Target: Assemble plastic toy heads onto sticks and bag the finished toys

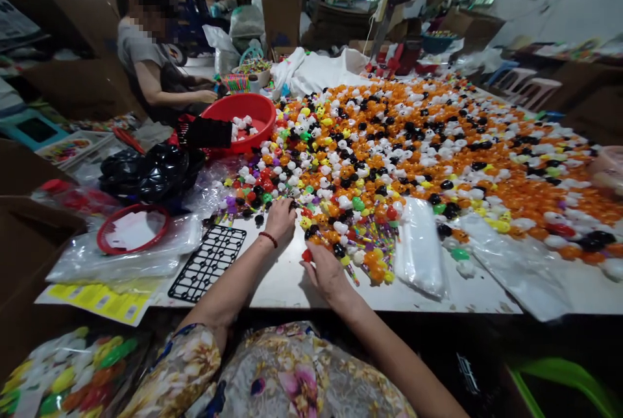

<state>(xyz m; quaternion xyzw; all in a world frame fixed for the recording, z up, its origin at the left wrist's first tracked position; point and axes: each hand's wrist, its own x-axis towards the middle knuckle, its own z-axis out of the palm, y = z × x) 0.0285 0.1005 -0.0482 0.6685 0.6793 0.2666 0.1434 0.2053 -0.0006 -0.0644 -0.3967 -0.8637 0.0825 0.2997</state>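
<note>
Along the near edge of the heap of small toys (389, 126), here's the right hand (325, 270), thumb and fingers pinched on a red piece (306, 254) over the white tabletop (285, 288)! Left hand (281, 220) right at the heap, its fingers' grip impossible to tell; black grid (208, 262) beside that forearm.

The garment (272, 382) is greyish, and it is printed with pink, yellow and blue flowers (304, 382). Around the left wrist (275, 226) is a dark red beaded bracelet (269, 237).
</note>
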